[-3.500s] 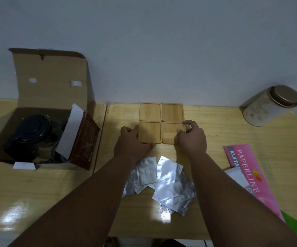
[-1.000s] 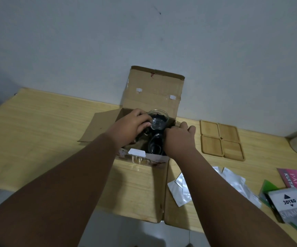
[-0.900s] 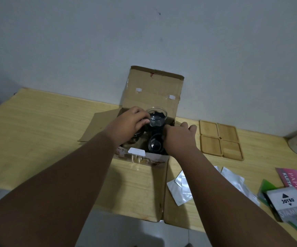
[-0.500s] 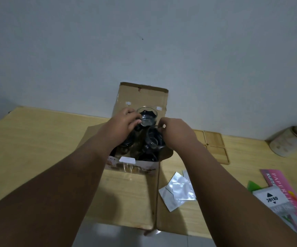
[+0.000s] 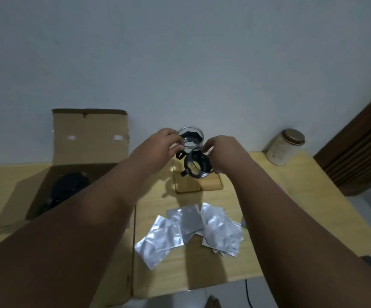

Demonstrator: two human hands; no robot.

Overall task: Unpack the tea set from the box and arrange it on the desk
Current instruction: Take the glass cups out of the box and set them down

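Head camera view, looking down over a pale wooden desk [image 5: 302, 196] against a plain wall; no brand name, label or other writing can be read anywhere in it. Both bare forearms reach forward to the middle of the desk. Fingers of the left hand [image 5: 157, 147] are pinched on the rim of a clear glass cup [image 5: 190, 140] set in a black holder with a small black handle. Just in front of it, the right hand [image 5: 226, 152] grips a second glass cup [image 5: 197, 164] of the same kind, fingers closed on its far rim. The two cups are held close together above wooden coasters [image 5: 199, 185] — whether either one touches the wood cannot be told. An open cardboard box [image 5: 88, 134] sits well to the left, flap raised, with a dark round object [image 5: 68, 187] inside. Silver foil sachets [image 5: 191, 227] lie scattered nearer the camera. A pale round tin [image 5: 284, 147] with a bronze-coloured lid stands at the back right.
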